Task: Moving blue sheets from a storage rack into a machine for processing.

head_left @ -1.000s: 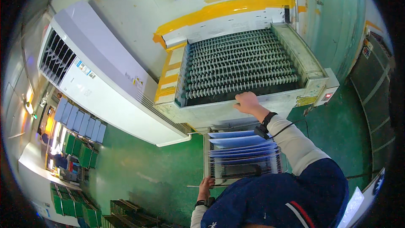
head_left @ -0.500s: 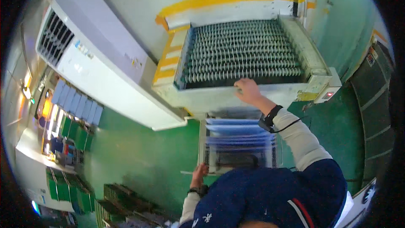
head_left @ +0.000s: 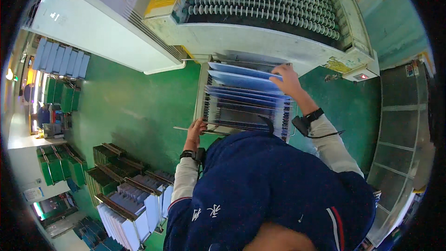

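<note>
Below the roller machine stands a slotted rack [head_left: 201, 81] holding several thin blue panels [head_left: 246, 78] on edge, spaced apart. My right hand [head_left: 289, 83] is over the right end of the farthest panels, thumb and forefinger apart; whether its fingertips touch a panel I cannot make out. My left hand [head_left: 196, 130] has its fingers closed around the rack's near left corner, beside a thin metal rod [head_left: 182, 128] that sticks out to the left. Part of the rack's near side is hidden by my body.
Ahead is the machine [head_left: 260, 37] with rows of white roller discs [head_left: 265, 0]. A tall white cabinet-like unit [head_left: 93, 28] stands left of it. Racks of panels [head_left: 125, 218] sit on the green floor [head_left: 134, 97] at lower left. A grey framed screen [head_left: 395, 130] is at right.
My right hand has come back from the machine's front edge to the panels in the rack. My left hand stays at the rack's near left corner. The view has tilted downward.
</note>
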The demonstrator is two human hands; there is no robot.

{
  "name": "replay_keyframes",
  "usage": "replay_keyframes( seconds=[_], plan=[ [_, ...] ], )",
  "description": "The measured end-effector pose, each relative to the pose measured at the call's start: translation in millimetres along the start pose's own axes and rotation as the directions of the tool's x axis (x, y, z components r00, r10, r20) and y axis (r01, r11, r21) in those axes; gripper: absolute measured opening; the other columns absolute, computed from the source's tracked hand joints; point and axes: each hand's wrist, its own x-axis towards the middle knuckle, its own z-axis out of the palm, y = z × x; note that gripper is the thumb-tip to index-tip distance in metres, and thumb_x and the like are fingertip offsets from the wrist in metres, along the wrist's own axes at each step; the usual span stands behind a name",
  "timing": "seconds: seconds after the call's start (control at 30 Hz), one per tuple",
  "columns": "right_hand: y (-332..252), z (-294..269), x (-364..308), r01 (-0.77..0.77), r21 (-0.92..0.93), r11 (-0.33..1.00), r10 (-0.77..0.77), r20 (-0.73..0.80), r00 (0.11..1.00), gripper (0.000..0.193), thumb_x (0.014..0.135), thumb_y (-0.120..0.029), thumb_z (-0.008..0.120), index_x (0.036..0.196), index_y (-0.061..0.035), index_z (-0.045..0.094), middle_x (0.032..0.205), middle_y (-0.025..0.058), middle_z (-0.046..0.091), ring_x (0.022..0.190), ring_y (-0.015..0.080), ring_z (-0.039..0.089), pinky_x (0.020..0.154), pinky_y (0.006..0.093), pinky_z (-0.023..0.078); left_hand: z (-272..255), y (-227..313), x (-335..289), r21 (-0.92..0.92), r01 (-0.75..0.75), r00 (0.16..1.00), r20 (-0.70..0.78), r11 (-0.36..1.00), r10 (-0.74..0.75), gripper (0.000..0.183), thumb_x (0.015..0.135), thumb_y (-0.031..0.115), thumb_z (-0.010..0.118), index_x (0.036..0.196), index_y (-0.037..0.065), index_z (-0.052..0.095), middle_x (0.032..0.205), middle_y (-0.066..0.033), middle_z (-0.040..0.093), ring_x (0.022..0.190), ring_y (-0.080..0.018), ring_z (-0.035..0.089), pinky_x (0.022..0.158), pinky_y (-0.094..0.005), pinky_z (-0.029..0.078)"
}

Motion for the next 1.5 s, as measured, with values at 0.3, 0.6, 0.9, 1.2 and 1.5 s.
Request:
replay_keyframes(
  seconds=[0.3, 0.6, 0.9, 1.2, 1.5],
  plan=[
    [4.6, 20.4, -33.4, 0.027, 0.052, 0.998, -0.025, -0.041, 0.999, 0.023, 0.076, -0.027, 0.073, 0.088, -0.0072, 0.066, 0.101, 0.0138, 0.063, 0.1, 0.0336, 0.058, 0.088, 0.0421, 0.045, 1.6, 0.6, 7.8, 0.05, -0.013, 1.0, 0.011, 0.999, 0.013, 0.045, 0.09, 0.041, 0.064, 0.112, 0.002, 0.058, 0.087, -0.0081, 0.067, 0.071, -0.0133, 0.06, 0.064, -0.0253, 0.047],
    [-89.1, -22.2, -42.8, -0.326, 0.47, 0.82, -0.063, 0.64, 0.766, 0.024, 0.082, -0.028, 0.07, 0.085, -0.0043, 0.067, 0.082, 0.0077, 0.067, 0.079, 0.0179, 0.063, 0.072, 0.0323, 0.048, -4.4, 33.0, -38.4, 0.598, -0.032, 0.979, -0.141, 0.801, 0.145, 0.044, 0.087, 0.035, 0.069, 0.112, -0.001, 0.062, 0.096, -0.0069, 0.066, 0.084, -0.0147, 0.062, 0.078, -0.0268, 0.048],
    [-80.7, -35.1, -62.1, -0.379, 0.502, 0.777, -0.175, 0.751, 0.636, 0.021, 0.085, -0.025, 0.069, 0.089, -0.0048, 0.067, 0.085, 0.0052, 0.067, 0.081, 0.0127, 0.061, 0.072, 0.0299, 0.048, 49.3, 142.3, -211.7, 0.595, 0.009, 0.951, 0.243, 0.804, -0.19, 0.021, 0.081, 0.011, 0.072, 0.098, 0.001, 0.065, 0.092, -0.0039, 0.065, 0.086, -0.0126, 0.061, 0.081, -0.028, 0.048],
    [-69.0, -54.7, -54.5, -0.397, 0.587, 0.705, -0.151, 0.671, 0.725, 0.022, 0.086, -0.016, 0.067, 0.105, -0.006, 0.066, 0.104, 0.0044, 0.067, 0.097, 0.0134, 0.061, 0.085, 0.0307, 0.048, 71.3, 118.2, -251.3, 0.579, -0.003, 0.924, 0.313, 0.815, -0.219, 0.027, 0.079, -0.001, 0.066, 0.106, 0.001, 0.06, 0.093, -0.0032, 0.061, 0.09, -0.012, 0.058, 0.084, -0.0276, 0.047],
    [-83.2, -33.6, -76.1, -0.373, 0.596, 0.711, -0.408, 0.782, 0.471, 0.021, 0.087, -0.022, 0.068, 0.096, -0.0027, 0.066, 0.082, 0.0057, 0.066, 0.077, 0.0129, 0.061, 0.07, 0.0297, 0.048, 94.3, 114.4, -254.8, 0.541, 0.046, 0.956, 0.221, 0.84, -0.194, 0.034, 0.084, 0.0, 0.061, 0.118, -0.001, 0.058, 0.099, -0.0029, 0.061, 0.095, -0.0108, 0.057, 0.087, -0.0267, 0.046]
  ],
)
